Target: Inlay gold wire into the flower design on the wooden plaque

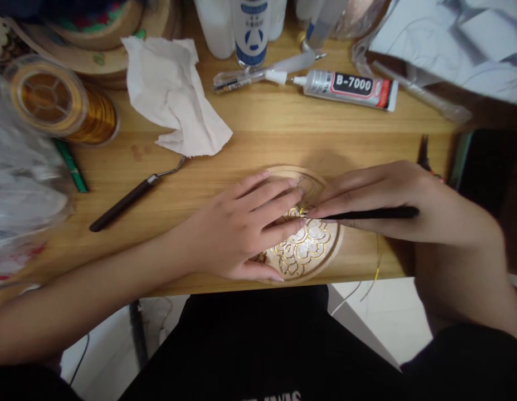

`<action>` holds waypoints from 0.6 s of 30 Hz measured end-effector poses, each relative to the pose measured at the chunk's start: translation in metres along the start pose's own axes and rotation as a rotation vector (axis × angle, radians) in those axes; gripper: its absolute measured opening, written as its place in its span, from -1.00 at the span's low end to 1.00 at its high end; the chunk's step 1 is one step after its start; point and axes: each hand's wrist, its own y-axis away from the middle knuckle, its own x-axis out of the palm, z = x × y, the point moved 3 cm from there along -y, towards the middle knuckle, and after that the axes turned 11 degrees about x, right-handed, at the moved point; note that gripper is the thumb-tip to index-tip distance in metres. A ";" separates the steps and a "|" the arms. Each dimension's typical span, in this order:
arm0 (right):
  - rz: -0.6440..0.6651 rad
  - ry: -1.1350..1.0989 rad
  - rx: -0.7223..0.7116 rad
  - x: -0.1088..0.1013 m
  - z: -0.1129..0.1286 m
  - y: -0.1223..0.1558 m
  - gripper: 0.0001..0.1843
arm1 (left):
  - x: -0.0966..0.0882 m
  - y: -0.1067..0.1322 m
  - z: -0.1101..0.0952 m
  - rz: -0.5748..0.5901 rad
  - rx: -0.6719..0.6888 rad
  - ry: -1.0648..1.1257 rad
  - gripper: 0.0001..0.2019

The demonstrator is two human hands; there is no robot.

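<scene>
A round wooden disc (325, 253) with a pearly flower outlined in gold wire lies near the table's front edge. My left hand (245, 225) rests flat on the disc with fingers stretched out, pressing it down and covering its left half. My right hand (379, 200) comes in from the right and grips a thin black tool (367, 213), whose tip touches the gold wire at the middle of the disc, right beside my left fingertips. A loose strand of gold wire (376, 274) trails off the table edge to the right.
A B-7000 glue tube (350, 89) and a clear pen (258, 75) lie at the back. A crumpled tissue (175, 94) sits left of centre, a dark-handled spatula (128, 200) below it, and a gold wire spool (64, 103) at far left. White bottles (242, 28) stand behind.
</scene>
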 end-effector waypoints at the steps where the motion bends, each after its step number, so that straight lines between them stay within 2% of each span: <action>1: 0.004 0.008 0.001 0.000 0.000 0.000 -0.73 | 0.000 0.000 0.000 -0.001 -0.002 -0.002 -0.34; 18: -0.004 0.030 0.010 0.002 -0.003 -0.001 -0.76 | -0.002 -0.001 -0.001 0.027 -0.033 0.007 -0.38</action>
